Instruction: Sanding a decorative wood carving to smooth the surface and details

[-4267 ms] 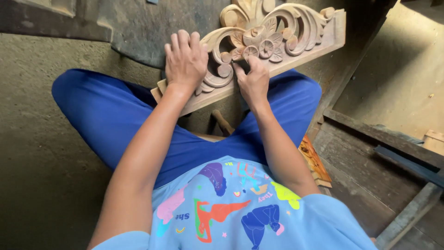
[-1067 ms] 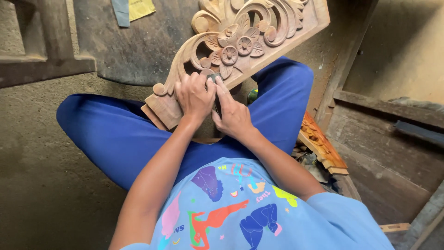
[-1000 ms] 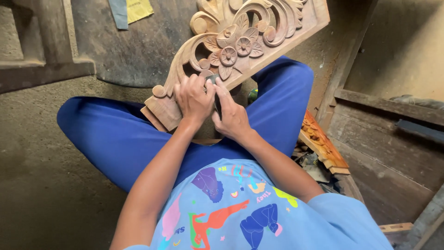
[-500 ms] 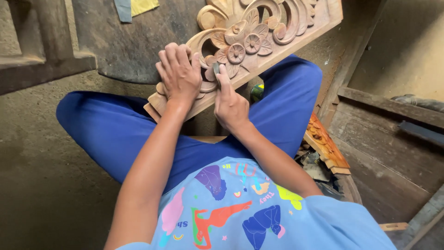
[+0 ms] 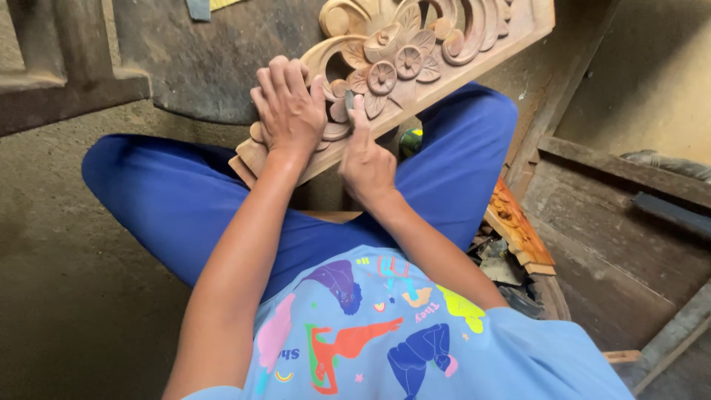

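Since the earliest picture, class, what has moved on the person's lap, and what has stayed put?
The left hand slid from the panel's top edge down to its lower end and lies flat there. The right hand followed from the scrollwork to beside the carved flowers, pinching a small grey scrap, likely sandpaper. The carved wooden panel stays slanted across the blue trousers; the smaller carved piece lies unmoved.

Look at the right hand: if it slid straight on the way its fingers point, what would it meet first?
Probably the carved flower petals just beyond the right hand on the carved wooden panel; depth is hard to judge.
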